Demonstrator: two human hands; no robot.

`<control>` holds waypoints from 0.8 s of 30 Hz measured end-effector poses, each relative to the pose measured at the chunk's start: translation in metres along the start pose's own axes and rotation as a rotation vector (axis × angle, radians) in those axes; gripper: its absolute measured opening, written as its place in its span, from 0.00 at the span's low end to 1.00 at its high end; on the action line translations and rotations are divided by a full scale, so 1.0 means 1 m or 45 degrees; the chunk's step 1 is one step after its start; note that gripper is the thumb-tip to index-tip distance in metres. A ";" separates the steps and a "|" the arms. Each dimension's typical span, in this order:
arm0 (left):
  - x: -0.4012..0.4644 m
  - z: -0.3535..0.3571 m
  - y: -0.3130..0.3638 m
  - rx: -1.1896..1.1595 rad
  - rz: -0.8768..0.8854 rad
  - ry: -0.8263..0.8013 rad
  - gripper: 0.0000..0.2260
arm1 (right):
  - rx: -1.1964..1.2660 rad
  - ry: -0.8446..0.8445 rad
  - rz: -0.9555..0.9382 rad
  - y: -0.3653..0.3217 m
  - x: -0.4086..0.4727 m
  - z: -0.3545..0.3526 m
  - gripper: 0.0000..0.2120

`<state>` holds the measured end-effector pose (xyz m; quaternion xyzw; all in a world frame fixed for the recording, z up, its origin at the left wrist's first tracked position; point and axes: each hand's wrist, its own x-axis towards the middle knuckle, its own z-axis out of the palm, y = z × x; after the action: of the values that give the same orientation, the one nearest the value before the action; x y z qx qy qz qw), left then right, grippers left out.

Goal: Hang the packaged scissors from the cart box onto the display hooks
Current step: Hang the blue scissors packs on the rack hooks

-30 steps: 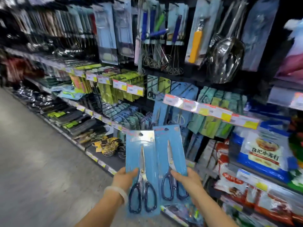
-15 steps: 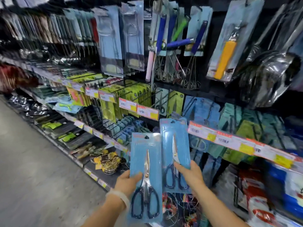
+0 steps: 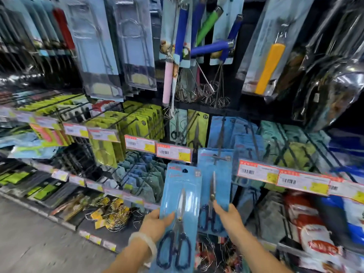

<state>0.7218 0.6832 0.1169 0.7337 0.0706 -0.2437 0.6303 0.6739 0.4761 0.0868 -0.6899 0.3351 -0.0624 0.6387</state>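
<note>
My left hand [image 3: 155,223] grips a blue carded pack of dark-handled scissors [image 3: 180,205] by its lower left edge, held upright in front of the shelves. My right hand [image 3: 229,216] grips a second blue scissors pack [image 3: 215,184], raised higher, with its top at the tip of a dark display hook [image 3: 220,138]. Whether the hook passes through the card's hole is unclear. More blue scissors packs [image 3: 239,134] hang on the hooks behind it. The cart box is out of view.
Price label strips [image 3: 173,152] run along the hook rail. Green scissors packs [image 3: 141,123] hang to the left, teal packs [image 3: 291,142] to the right. Whisks [image 3: 199,91] and a large metal scoop [image 3: 331,89] hang above. Grey aisle floor [image 3: 29,239] lies at lower left.
The view has come closer to the shelves. My right hand has lifted its pack up and forward to the hook tip, while my left hand keeps its pack lower.
</note>
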 end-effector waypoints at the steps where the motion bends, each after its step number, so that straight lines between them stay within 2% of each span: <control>1: 0.005 -0.003 0.003 0.022 -0.011 -0.021 0.03 | -0.031 0.032 0.062 -0.004 0.006 0.004 0.17; 3: 0.015 -0.009 0.006 0.052 -0.026 -0.065 0.02 | -0.090 0.095 0.185 -0.012 0.015 0.009 0.29; 5: 0.024 -0.014 0.005 0.084 -0.028 -0.095 0.05 | -0.234 0.189 0.211 -0.016 0.023 0.011 0.32; 7: 0.032 -0.016 0.003 0.097 -0.021 -0.152 0.08 | -0.354 0.306 0.100 -0.021 0.023 0.013 0.31; 9: 0.037 -0.015 0.003 0.100 -0.028 -0.206 0.06 | -0.323 0.420 -0.097 -0.028 0.021 0.017 0.27; 11: 0.043 -0.014 0.002 0.096 -0.035 -0.257 0.03 | -0.291 0.438 -0.252 -0.042 0.018 0.022 0.22; 14: 0.050 -0.013 0.001 0.112 -0.015 -0.314 0.02 | -0.085 0.451 -0.307 -0.064 0.021 0.032 0.16; 16: 0.055 -0.014 0.001 0.091 -0.001 -0.342 0.04 | 0.038 0.418 -0.308 -0.076 0.026 0.037 0.17; 20: 0.061 -0.013 0.006 0.066 0.025 -0.380 0.05 | 0.046 0.198 -0.276 -0.089 0.026 0.042 0.29; 24: 0.068 -0.010 0.003 0.066 0.012 -0.375 0.08 | -0.003 -0.012 -0.264 -0.088 0.027 0.043 0.35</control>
<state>0.7848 0.6781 0.0898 0.7062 -0.0324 -0.3475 0.6160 0.7499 0.4937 0.1509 -0.7217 0.2589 -0.1244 0.6297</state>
